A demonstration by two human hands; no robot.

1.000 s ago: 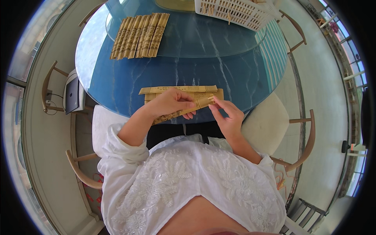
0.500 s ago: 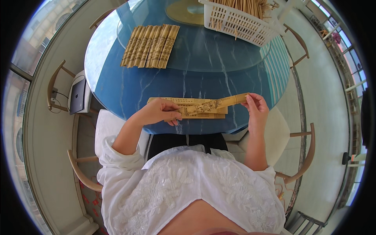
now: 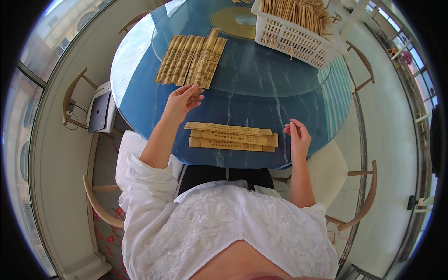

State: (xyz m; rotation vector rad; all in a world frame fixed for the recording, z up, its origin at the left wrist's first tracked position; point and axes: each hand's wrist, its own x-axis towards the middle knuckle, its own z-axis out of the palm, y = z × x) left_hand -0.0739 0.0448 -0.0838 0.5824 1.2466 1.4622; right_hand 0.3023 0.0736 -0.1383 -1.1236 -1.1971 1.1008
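Note:
My left hand (image 3: 182, 100) is closed on the near end of a long tan paper sleeve (image 3: 205, 58) with dark printed patterns. This sleeve lies over a row of similar patterned sleeves (image 3: 177, 60) set side by side at the far left of the table, and its far end sticks out beyond theirs. Closer to me, a few flat tan sleeves (image 3: 228, 140) with printed writing overlap in a small stack. To the right of that stack, my right hand (image 3: 298, 135) hovers with loosely curled fingers and nothing visible in them.
A round blue marble-patterned table (image 3: 242, 109) carries a glass turntable (image 3: 238, 65). On it at the far right stands a white plastic basket (image 3: 298, 39) full of thin wooden sticks (image 3: 294, 14). A laptop (image 3: 99, 112) rests on a chair at the left; other chairs surround the table.
The patterned sleeve has gone from above the near stack to the far row, carried by my left hand. My right hand has let go of its other end. The view has shifted slightly.

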